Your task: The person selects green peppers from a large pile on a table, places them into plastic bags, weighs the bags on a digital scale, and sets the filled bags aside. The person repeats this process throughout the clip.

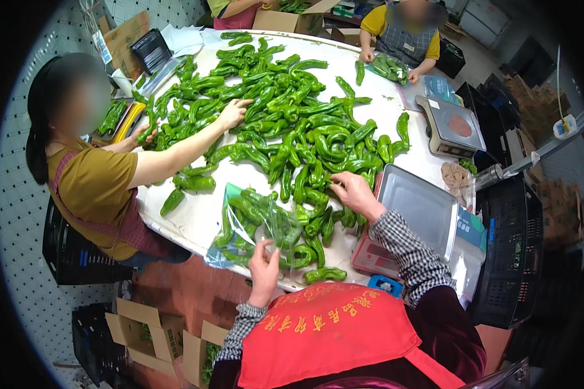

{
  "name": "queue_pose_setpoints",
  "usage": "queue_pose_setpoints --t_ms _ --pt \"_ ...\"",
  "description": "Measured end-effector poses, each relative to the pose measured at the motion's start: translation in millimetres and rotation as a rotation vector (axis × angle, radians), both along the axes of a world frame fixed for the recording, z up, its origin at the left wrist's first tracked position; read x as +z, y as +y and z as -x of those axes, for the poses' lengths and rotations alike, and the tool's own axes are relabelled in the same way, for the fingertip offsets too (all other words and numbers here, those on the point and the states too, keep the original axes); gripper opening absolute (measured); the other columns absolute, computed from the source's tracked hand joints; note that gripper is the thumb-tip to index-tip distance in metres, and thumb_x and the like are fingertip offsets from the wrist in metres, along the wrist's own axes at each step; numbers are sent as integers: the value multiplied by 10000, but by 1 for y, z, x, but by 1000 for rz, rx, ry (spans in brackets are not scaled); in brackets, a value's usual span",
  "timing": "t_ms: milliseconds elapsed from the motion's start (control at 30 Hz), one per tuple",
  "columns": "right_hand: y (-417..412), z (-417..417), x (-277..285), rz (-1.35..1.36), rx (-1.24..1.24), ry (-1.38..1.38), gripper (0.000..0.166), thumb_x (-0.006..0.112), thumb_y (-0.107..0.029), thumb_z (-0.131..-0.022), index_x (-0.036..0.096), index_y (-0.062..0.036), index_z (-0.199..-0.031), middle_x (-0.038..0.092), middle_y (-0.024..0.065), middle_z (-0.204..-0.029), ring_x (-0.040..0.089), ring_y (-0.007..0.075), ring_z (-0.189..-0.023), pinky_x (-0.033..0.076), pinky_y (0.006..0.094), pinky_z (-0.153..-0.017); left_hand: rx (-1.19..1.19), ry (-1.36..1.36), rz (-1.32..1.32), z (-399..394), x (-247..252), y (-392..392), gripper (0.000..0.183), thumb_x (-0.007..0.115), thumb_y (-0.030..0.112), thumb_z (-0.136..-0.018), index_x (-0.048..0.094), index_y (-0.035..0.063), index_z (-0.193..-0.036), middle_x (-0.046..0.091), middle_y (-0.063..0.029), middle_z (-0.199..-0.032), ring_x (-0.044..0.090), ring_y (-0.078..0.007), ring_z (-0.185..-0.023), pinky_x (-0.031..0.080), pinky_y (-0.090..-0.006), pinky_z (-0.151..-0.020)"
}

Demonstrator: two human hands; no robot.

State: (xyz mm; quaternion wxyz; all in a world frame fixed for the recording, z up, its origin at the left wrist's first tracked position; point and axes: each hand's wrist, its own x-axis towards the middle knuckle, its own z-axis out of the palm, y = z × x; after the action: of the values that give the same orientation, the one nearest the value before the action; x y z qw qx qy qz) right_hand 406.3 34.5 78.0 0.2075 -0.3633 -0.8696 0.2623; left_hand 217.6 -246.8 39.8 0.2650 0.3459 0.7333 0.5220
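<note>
Long, wrinkled green peppers (277,104) lie in a large heap on the white table (168,228). A clear plastic bag (233,219) with a teal printed edge lies near the table's front edge, several peppers inside it. My left hand (264,270) pinches the bag's film at the side nearest me. To the right, my right hand (357,194) reaches over the near edge of the heap. Its thumb and fingertips close on the end of a green pepper (319,179); part of that grip is hidden among the peppers.
A scale with a metal tray (418,206) stands close to my right arm, a second scale (451,126) farther back. At left a co-worker's hand (234,114) reaches into the heap. Another person holds a filled bag (388,68). Cardboard boxes (151,335) stand on the floor.
</note>
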Motion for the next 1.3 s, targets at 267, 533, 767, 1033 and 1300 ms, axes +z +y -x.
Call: queue_pose_setpoints --t_ms 267,533,767,1033,1300 --pt "94 54 11 209 -196 -52 374 670 -201 -928 683 -26 -1258 696 233 -1160 700 363 -995 568 461 -866 -103 -120 77 15 -47 2 185 706 77 -936 652 28 -1106 468 9 -630 429 -89 -583 364 -297 -535" --pt "-107 182 185 269 1390 438 534 735 -148 -830 575 -68 -1333 672 170 -1075 659 378 -989 559 464 -834 -149 -177 251 26 -58 16 180 664 65 -965 639 41 -1142 567 41 -770 485 -62 -676 397 -256 -602" --pt "147 166 37 257 -155 452 410 671 -139 -961 648 -1 -1346 737 69 -896 664 131 -756 555 295 -694 -164 -250 169 28 -56 24 179 687 86 -949 624 21 -1104 504 14 -617 446 -66 -559 356 -286 -509" --pt "156 100 173 -14 -105 1098 851 590 9 -1011 106 -193 -1681 426 -81 -641 369 18 -557 293 184 -522 -143 -221 240 29 -63 26 202 711 116 -926 629 44 -1096 553 -27 -632 523 -112 -551 434 -301 -542" --pt "195 124 112 128 -185 874 881 605 17 -982 105 -166 -1684 419 -98 -655 356 17 -554 306 193 -520 -136 -207 260 30 -59 26 229 723 117 -917 635 52 -1118 577 -33 -669 540 -110 -561 440 -295 -536"
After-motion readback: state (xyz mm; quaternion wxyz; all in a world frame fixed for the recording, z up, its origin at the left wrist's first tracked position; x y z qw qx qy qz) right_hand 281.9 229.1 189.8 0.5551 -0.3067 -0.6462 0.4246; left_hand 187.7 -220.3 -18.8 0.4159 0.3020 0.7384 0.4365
